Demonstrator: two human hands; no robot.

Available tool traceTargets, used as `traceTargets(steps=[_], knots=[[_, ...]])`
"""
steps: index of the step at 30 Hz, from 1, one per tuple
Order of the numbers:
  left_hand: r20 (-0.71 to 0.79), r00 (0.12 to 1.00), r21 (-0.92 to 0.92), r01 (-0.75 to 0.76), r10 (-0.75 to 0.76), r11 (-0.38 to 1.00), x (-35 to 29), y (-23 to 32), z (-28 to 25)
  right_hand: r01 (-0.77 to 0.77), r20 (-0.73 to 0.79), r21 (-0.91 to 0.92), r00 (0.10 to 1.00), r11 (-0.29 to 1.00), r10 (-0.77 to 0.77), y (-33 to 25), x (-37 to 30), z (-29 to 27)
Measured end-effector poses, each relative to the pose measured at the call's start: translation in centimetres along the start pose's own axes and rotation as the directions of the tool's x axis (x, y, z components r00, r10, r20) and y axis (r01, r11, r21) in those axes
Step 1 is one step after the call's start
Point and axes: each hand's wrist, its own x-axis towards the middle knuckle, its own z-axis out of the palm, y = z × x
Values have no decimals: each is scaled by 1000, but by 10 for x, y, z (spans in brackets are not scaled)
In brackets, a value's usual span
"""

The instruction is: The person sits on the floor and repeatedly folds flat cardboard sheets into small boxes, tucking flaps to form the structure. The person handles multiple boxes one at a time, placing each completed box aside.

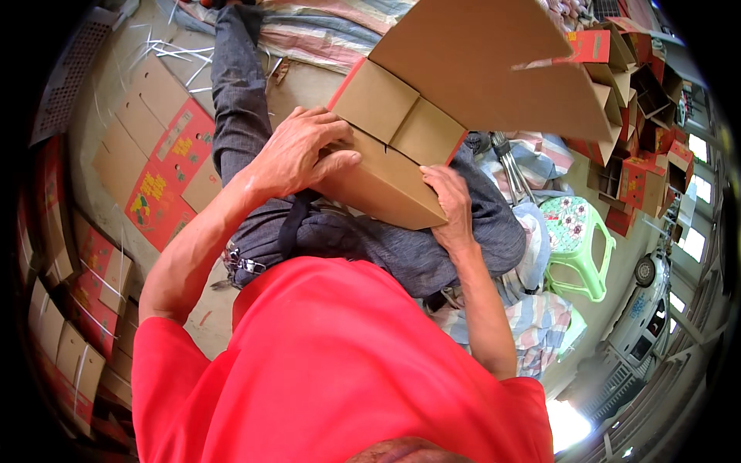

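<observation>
A partly folded cardboard box [378, 185] rests across my lap, plain brown with thin red edges. Two inner flaps [417, 127] lie folded flat, meeting along a seam with a small dark slit. Beyond them a large brown panel [478, 69] stands out toward the upper right. My left hand [309, 150] is closed over the box's left edge, thumb lying on the brown face. At the near right corner my right hand [449, 204] grips the box edge, with part of its fingers hidden behind the cardboard.
Flattened red-and-brown cartons [166, 162] lie on the floor at left, near white strapping strips [181, 54]. Strapped carton bundles [96, 285] are stacked nearer. At right stand a green stool [577, 239] and a heap of assembled boxes [644, 181]. Striped sheeting [316, 35] spreads ahead.
</observation>
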Motion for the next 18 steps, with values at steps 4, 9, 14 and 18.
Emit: traceTargets(steps=[4,9,14,18], knots=[[-19,998,-21,66,-67,998,7,-8,5,-221,-76,308,964,925,256,6,-26,7],[-66,984,5,165,-165,986,14,-32,29,-331,-180,600,831,728,526,-7,-24,21],[-321,856,-194,360,-406,912,24,-58,68,-535,83,763,638,363,766,-2,-1,64],[-123,868,-444,386,-482,808,35,-61,77,-589,126,764,538,265,833,41,-9,94]])
